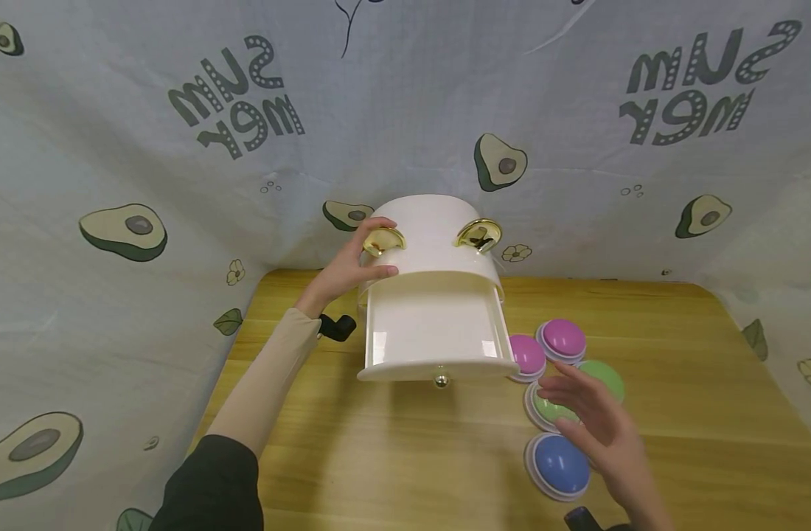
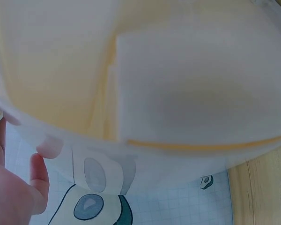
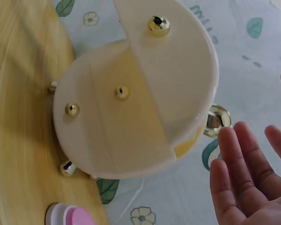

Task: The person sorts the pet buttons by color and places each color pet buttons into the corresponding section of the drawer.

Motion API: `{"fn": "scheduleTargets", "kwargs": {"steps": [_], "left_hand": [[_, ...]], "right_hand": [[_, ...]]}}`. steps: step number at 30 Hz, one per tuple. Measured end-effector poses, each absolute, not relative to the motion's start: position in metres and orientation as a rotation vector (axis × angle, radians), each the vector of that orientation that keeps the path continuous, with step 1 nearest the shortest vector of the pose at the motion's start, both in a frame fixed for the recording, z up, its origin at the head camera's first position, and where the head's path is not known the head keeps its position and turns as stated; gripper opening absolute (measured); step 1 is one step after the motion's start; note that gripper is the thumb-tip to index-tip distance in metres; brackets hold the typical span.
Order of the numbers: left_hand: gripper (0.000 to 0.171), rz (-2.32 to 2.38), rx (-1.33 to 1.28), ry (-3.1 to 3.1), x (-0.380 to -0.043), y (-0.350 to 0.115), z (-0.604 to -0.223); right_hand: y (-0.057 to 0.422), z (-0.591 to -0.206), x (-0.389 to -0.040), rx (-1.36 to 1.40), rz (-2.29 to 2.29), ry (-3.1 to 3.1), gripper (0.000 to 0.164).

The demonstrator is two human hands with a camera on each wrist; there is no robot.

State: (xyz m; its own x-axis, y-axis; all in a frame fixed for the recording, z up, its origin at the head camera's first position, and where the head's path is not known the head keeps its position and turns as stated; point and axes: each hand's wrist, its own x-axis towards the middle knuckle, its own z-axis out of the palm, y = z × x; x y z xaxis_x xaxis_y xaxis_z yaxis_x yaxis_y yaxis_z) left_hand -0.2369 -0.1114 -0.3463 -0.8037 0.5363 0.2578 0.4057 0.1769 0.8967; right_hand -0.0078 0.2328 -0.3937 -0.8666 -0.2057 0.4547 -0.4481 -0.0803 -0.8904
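Observation:
A white rounded drawer box stands at the back of the table, with gold ears on top. Its top drawer is pulled out, and nothing shows inside. My left hand grips the box around the left gold ear, thumb on the front side. Over the dome buttons to the right hovers my right hand, fingers spread and holding nothing. Below it lie a green button and a blue button. In the right wrist view, lower gold knobs mark closed drawers.
Two pink buttons lie right of the drawer, beside another green button. A wooden table carries everything. Behind it hangs a pale cloth printed with avocados.

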Motion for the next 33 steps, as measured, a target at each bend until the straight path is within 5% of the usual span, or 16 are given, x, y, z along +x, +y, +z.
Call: {"fn": "scheduleTargets", "kwargs": {"steps": [26,33], "left_hand": [[0.065,1.706,0.931,2.292,-0.217,-0.11,-0.323],[0.068,1.717,0.932,2.292,-0.232,-0.111,-0.34]], "right_hand": [[0.261,-0.445,0.019,0.21,1.967,-2.271,0.077],[0.263,-0.466,0.024,0.258,1.896,-2.255,0.082]]}}
